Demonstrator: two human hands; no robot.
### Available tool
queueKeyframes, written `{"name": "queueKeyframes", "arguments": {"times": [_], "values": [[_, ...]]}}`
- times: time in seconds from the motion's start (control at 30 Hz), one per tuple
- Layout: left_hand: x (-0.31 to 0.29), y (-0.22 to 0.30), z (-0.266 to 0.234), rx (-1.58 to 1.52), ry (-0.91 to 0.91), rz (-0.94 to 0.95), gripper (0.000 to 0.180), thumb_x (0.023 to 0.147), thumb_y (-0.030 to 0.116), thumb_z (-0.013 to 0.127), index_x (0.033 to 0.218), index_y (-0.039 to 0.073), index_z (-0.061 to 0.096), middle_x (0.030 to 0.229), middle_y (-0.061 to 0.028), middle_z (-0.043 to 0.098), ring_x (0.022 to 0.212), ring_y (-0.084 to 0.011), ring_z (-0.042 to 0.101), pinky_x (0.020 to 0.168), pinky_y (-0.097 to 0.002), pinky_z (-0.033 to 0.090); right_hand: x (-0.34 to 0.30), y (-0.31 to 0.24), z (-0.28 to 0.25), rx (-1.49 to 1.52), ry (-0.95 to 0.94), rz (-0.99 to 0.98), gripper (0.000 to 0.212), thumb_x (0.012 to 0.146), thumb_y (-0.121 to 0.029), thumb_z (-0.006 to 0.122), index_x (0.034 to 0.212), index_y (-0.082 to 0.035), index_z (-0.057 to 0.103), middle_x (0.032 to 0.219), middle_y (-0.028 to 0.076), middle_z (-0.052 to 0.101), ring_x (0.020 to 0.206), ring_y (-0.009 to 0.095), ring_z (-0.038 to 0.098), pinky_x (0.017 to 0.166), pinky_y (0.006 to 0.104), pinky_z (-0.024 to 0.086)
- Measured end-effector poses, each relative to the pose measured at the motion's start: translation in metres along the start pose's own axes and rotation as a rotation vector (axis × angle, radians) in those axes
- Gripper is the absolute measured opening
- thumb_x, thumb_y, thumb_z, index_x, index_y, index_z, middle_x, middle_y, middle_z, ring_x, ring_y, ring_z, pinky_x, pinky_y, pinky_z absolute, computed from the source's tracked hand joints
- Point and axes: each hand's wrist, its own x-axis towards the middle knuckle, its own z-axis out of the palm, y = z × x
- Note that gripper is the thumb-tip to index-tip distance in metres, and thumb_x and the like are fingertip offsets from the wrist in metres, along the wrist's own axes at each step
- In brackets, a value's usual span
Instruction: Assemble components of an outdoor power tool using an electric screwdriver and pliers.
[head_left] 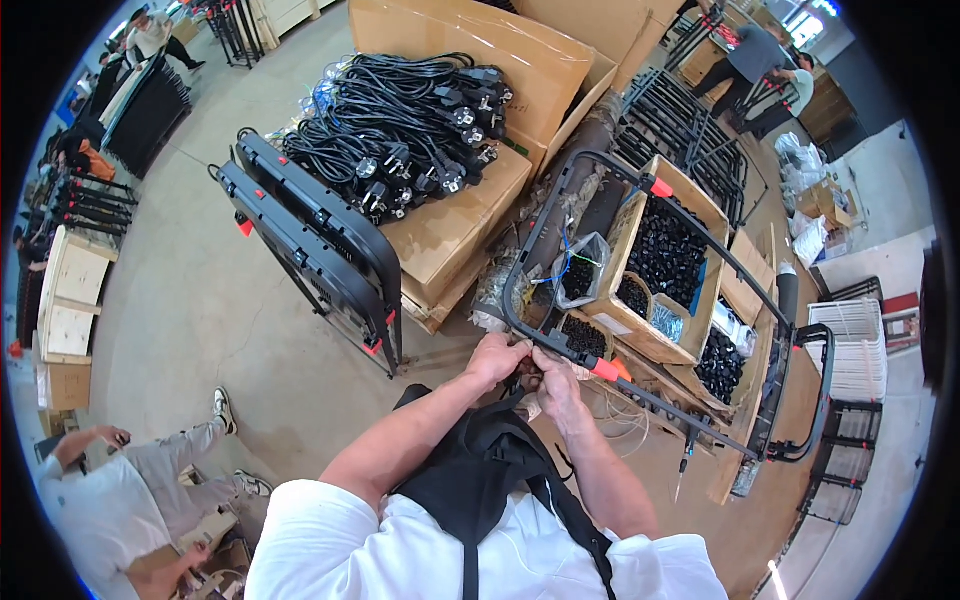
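A black tubular metal frame (690,418) with red clips lies across the parts bench, its near left corner close to me. Just below that corner my left hand (497,360) and my right hand (556,382) meet, fingertips together. Both are closed in a pinch. What sits between the fingers is small, dark and mostly hidden, so I cannot name it. A black apron (470,470) hangs right behind my hands.
Wooden bins (655,345) of small black parts stand to the right. Bundled black power cords (400,130) lie on a cardboard box (455,225). Two dark folded units (310,235) stand left of it. Another person (130,500) is at lower left; more people work farther off.
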Motion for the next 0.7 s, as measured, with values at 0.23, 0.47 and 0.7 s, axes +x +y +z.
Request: {"name": "queueKeyframes", "arguments": {"times": [0.23, 0.47, 0.7], "values": [[-0.025, 0.002, -0.018, 0.267, 0.072, 0.165, 0.032, 0.102, 0.029, 0.066, 0.110, -0.001, 0.071, 0.091, -0.0139, 0.074, 0.085, -0.0214, 0.071, 0.079, -0.0373, 0.056, -0.061, -0.096, 0.047, -1.391, -0.037, -0.669, 0.026, 0.096, -0.014, 0.063, 0.117, -0.005, 0.075, 0.110, 0.015, 0.073, 0.103, 0.035, 0.071, 0.087, 0.0414, 0.058], [-0.041, -0.018, -0.015, 0.214, 0.108, 0.426, 0.033, 0.104, 0.028, 0.060, 0.120, 0.000, 0.065, 0.109, -0.0202, 0.072, 0.103, -0.0306, 0.070, 0.091, -0.0410, 0.054, -0.032, -0.126, 0.074, -1.917, -0.548, -0.741, 0.032, 0.088, -0.005, 0.060, 0.119, -0.007, 0.067, 0.122, 0.017, 0.071, 0.102, 0.038, 0.072, 0.084, 0.0469, 0.059], [-0.048, -0.036, -0.030, 0.235, 0.091, 0.476, 0.030, 0.101, 0.025, 0.062, 0.120, 0.002, 0.066, 0.105, -0.0212, 0.072, 0.098, -0.0358, 0.070, 0.089, -0.0436, 0.055, -0.020, -0.120, 0.077, -2.084, -0.706, -0.937, 0.022, 0.091, -0.011, 0.059, 0.109, -0.002, 0.069, 0.108, 0.019, 0.072, 0.103, 0.037, 0.073, 0.087, 0.0467, 0.059]]}}
